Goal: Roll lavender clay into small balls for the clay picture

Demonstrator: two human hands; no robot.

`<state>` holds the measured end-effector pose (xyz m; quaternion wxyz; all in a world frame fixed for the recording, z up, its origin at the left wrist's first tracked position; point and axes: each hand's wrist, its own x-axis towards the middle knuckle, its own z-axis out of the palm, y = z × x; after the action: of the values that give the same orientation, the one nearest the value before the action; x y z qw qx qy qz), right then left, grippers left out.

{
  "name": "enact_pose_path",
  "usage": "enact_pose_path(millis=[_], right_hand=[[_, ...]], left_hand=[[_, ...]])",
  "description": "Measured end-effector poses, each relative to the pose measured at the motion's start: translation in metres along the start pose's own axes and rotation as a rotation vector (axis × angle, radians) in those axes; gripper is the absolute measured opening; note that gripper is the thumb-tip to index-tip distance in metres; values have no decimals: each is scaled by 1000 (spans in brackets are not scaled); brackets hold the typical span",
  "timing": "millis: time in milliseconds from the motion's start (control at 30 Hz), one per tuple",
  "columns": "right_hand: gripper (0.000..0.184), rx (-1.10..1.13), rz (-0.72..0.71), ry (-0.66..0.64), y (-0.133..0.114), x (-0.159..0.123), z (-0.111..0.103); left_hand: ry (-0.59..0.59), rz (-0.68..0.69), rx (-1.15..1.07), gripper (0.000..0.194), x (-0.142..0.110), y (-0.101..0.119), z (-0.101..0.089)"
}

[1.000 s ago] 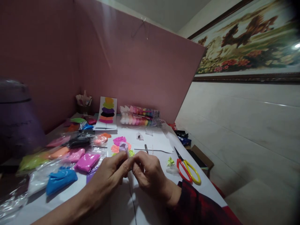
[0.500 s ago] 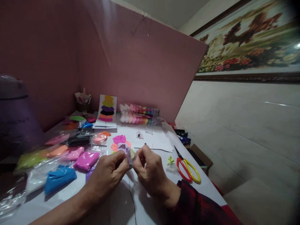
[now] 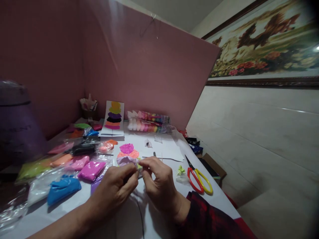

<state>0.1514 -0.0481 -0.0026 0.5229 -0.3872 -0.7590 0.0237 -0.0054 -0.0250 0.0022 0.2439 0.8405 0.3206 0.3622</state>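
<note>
Grips with the left hand (image 3: 117,184) a pale lilac, thin, crumpled piece of soft-looking material (image 3: 126,161), with thumb and index finger together on its near edge. Shows this piece just beyond the left fingertips, spreading a little to their left, above the white tabletop (image 3: 214,207). Touches, or nearly touches, its right end with the index finger of the right hand (image 3: 160,181); cannot tell about a closed pinch there.

Has, just behind the lilac piece, a ridged magenta patch (image 3: 127,148) and a ridged coral patch (image 3: 134,153). Has, to the right of the right hand, dark-bladed scissors with one red and one yellow handle (image 3: 193,169), and just beside these a small clear bag with a yellow-green lump (image 3: 181,170). Includes, to the left of the left hand, a glossy magenta packet (image 3: 91,170) and a bright blue packet (image 3: 64,190). Includes, farther back, a white card with stacked colour bands (image 3: 114,116), standing near a clear pack of many-coloured pieces (image 3: 149,126).
</note>
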Motion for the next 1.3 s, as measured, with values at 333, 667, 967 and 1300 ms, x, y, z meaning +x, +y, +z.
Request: enact_pose_path(millis=[333,667,967,1300], right_hand=[[16,333,339,-37,0,5,0],[22,478,360,10,7,9,0],[29,405,306,-38,4,13,-8],[7,274,443,50,2,14,-7]], left_hand=[[81,165,123,26,-2,3,-6],[108,-186,-217,17,8,5,-18],[96,-194,-237,19,10,-2,-13],[63,-191,-193,22,10,-4,-10]])
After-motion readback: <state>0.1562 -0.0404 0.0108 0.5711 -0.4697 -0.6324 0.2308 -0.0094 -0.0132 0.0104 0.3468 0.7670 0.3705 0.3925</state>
